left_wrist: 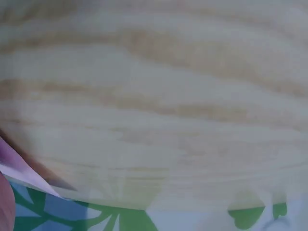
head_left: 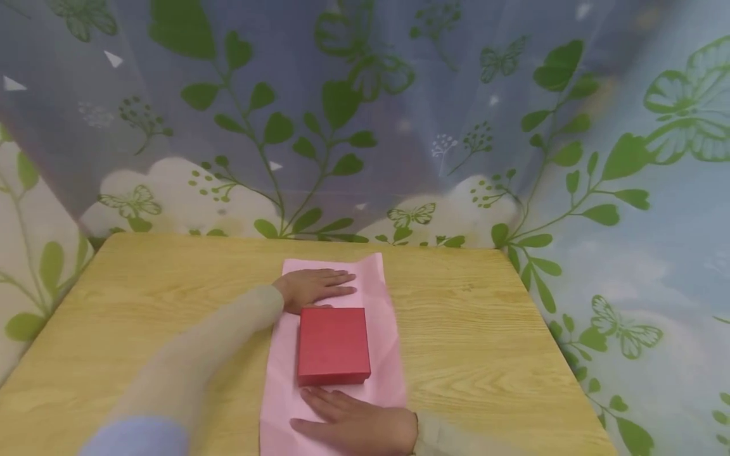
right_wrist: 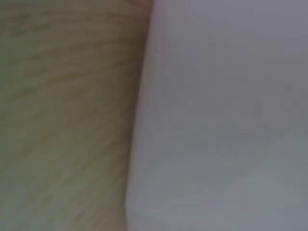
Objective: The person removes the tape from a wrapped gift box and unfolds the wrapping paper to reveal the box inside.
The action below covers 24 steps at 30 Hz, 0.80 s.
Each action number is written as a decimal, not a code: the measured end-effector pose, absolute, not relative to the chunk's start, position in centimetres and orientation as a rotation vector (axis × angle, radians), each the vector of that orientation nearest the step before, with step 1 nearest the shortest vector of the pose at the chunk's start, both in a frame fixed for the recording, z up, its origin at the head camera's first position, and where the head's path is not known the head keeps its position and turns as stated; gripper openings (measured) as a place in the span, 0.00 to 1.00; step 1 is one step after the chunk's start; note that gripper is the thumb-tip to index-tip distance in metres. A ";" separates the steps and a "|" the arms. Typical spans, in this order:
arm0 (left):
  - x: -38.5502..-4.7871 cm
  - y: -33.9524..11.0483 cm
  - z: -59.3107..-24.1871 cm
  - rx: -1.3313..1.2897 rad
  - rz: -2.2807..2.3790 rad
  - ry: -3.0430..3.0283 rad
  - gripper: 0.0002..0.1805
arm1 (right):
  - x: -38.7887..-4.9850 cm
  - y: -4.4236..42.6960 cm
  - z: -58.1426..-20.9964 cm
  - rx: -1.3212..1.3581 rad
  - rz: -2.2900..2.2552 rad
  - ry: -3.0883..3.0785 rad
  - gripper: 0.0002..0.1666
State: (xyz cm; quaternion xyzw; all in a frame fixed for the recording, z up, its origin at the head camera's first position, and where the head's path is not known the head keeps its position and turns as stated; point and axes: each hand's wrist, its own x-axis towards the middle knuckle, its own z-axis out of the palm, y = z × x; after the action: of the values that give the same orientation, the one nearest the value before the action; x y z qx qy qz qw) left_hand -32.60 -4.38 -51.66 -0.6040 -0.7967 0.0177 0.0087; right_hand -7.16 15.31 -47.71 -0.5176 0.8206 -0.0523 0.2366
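Observation:
A red box with its lid on sits on a long sheet of pink paper in the head view. My left hand lies flat on the paper just beyond the box, fingers straight and pointing right. On the near side of the box, my right hand rests on the paper with its fingers extended to the left, the tips close to the box's front edge. The left wrist view catches a corner of the paper and a sliver of the hand. Pale paper fills much of the right wrist view.
The paper lies on a wood-grain table. Behind the table hangs a curtain printed with green leaves and butterflies, and similar cloth stands along both sides. The paper's far right corner curls up slightly.

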 end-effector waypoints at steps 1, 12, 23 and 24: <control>-32.6 -4.4 -51.5 -1.884 0.049 -2.499 0.33 | -7.1 15.2 -47.8 -1.436 -0.112 2.263 0.38; -32.3 -1.5 -52.3 -1.894 -0.263 -2.518 0.31 | -6.8 15.3 -48.2 -1.408 -0.179 2.238 0.38; -33.5 -1.3 -52.9 -1.913 -0.007 -2.454 0.33 | -5.9 22.1 -48.0 -1.219 -0.344 2.336 0.43; -33.7 -1.3 -52.9 -1.925 -0.004 -2.454 0.33 | -5.7 22.6 -47.9 -1.177 -0.369 2.337 0.43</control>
State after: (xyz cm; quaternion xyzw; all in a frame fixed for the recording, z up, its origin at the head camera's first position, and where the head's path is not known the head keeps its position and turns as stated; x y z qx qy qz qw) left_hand -33.69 -1.28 -52.89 -0.6173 -0.7867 -0.0012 0.0112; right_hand -5.71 22.62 -47.93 -0.4315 0.8569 -0.1355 0.2472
